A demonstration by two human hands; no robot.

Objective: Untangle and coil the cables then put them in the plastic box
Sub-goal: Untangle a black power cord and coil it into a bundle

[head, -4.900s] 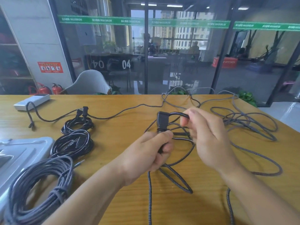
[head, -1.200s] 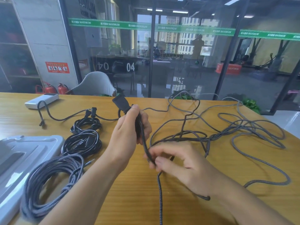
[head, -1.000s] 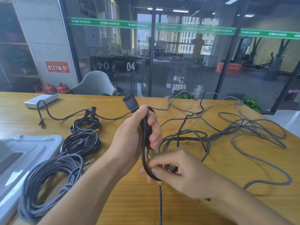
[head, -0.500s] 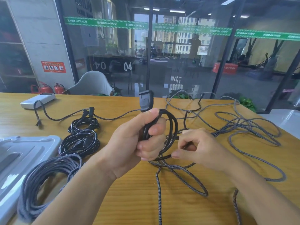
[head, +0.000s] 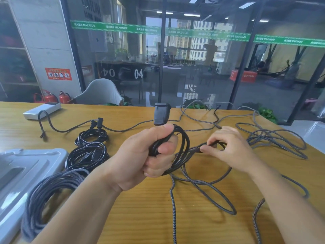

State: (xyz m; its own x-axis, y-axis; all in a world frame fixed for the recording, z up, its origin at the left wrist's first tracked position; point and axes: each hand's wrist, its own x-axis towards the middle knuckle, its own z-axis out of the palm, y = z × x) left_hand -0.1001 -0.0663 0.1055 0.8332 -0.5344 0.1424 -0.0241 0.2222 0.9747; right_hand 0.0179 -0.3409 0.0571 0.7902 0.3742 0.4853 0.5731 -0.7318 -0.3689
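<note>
Wooden table (head: 137,217): yellow-brown top with visible grain, filling the lower half of the view.
Glass partition (head: 202,71): floor to ceiling behind the table, set in dark vertical frames, reflective.
Green strip (head: 193,33): runs across the glass at upper height, white lettering reading MAXIMUM.
Numerals "04" (head: 138,73): white, on the glass, with a mirrored pair just beside them.
Grey chair (head: 100,93): curved back, behind the table's far edge.
Concrete pillar (head: 44,41): at left, bearing a red notice (head: 58,74).
Fire extinguishers (head: 56,97): two, red, at the pillar's foot.
Shelving (head: 12,50): far left.
Ceiling lights (head: 177,13): long strips.
Windows beyond: daylight, tall buildings.
</note>
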